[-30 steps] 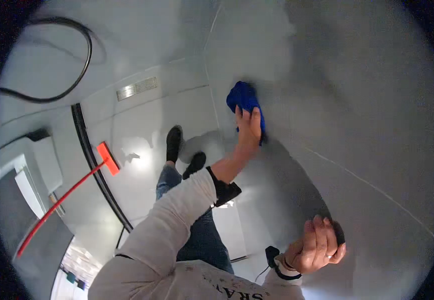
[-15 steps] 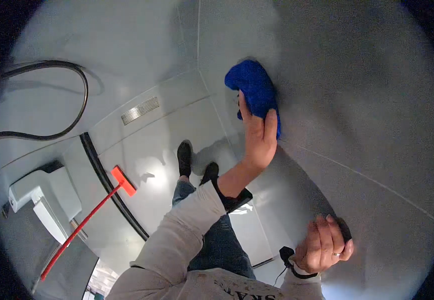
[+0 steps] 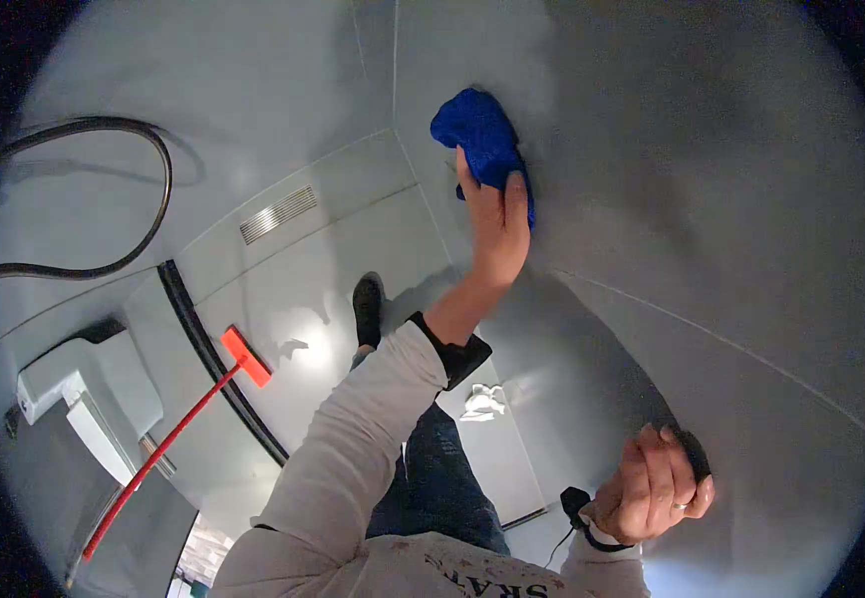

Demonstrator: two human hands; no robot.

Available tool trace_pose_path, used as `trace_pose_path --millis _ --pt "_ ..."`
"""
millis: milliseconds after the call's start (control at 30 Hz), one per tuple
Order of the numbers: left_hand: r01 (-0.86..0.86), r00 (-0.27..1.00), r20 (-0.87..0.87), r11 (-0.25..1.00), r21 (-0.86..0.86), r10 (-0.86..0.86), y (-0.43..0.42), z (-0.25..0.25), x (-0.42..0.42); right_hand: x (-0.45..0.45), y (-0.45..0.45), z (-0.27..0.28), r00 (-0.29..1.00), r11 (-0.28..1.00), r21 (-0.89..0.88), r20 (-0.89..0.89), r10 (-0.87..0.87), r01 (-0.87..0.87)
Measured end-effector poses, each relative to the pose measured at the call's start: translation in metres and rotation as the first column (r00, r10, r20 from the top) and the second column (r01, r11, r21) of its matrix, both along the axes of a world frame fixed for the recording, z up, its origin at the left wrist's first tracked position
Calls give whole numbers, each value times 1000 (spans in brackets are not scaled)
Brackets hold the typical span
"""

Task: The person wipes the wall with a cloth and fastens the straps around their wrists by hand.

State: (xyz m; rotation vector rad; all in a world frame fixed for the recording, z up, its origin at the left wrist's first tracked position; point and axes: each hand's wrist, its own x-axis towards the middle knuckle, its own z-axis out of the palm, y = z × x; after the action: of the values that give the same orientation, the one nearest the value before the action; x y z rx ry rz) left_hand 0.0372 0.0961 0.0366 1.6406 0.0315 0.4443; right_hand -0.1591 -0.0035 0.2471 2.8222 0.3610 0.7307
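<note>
A blue cloth [image 3: 480, 130] is bunched under my left hand [image 3: 497, 234], which presses it against the grey wall [image 3: 632, 189] near the corner. Part of the palm side is hidden by the cloth. Lower right, my right hand [image 3: 647, 488] has its fingers curled beside a small black piece [image 3: 694, 456] by the wall. What those fingers enclose is hidden. A ring and a dark wrist strap show on that hand.
A red squeegee-like tool [image 3: 245, 357] with a long handle leans over a black strip [image 3: 218, 349] on the left. A white wall fixture [image 3: 94, 389], a black hose [image 3: 168, 189], a vent grille [image 3: 278, 215] and a white crumpled item [image 3: 482, 402] on the floor also show.
My left hand has slid the blue cloth up and slightly left along the wall. More of the white crumpled item shows. My right hand has barely moved.
</note>
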Motion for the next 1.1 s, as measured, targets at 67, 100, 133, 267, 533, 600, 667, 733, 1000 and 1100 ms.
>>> trace_pose_path --millis 67,100,133,267,533,600,667,733,1000,1100 --pt "-44 999 7 999 -31 44 -1 -6 6 0 0 1 1000 1000 -9 -8 -5 5" --pt "-44 999 6 999 -31 44 0 -11 8 1 1 1 1000 1000 -6 -12 -13 13" --pt "-44 997 -58 997 -55 41 0 -17 10 2 1 0 1000 1000 -4 -14 -20 20" --pt "-82 985 -170 957 -278 35 1 -41 19 3 -1 -3 999 999 -35 -33 -25 24" --pt "-62 921 -386 997 -35 43 -5 -143 29 2 -8 -7 1000 999 -42 24 -13 14" --pt "-121 887 -458 986 -114 56 -8 -138 25 0 -6 -6 999 998 -63 23 -30 32" --pt "-167 881 -473 945 -280 16 -6 -133 21 1 -7 -8 999 995 -85 19 -46 48" --pt "-156 849 -528 940 -303 -29 -3 -145 21 3 -10 -12 996 998 -64 86 12 -7" --pt "-130 750 -631 892 -433 -197 -6 -207 0 -3 -20 -21 982 997 -57 175 69 -59" --pt "-16 745 -596 885 -466 -300 -7 -243 -4 -8 -20 -22 985 998 -49 165 42 -34"
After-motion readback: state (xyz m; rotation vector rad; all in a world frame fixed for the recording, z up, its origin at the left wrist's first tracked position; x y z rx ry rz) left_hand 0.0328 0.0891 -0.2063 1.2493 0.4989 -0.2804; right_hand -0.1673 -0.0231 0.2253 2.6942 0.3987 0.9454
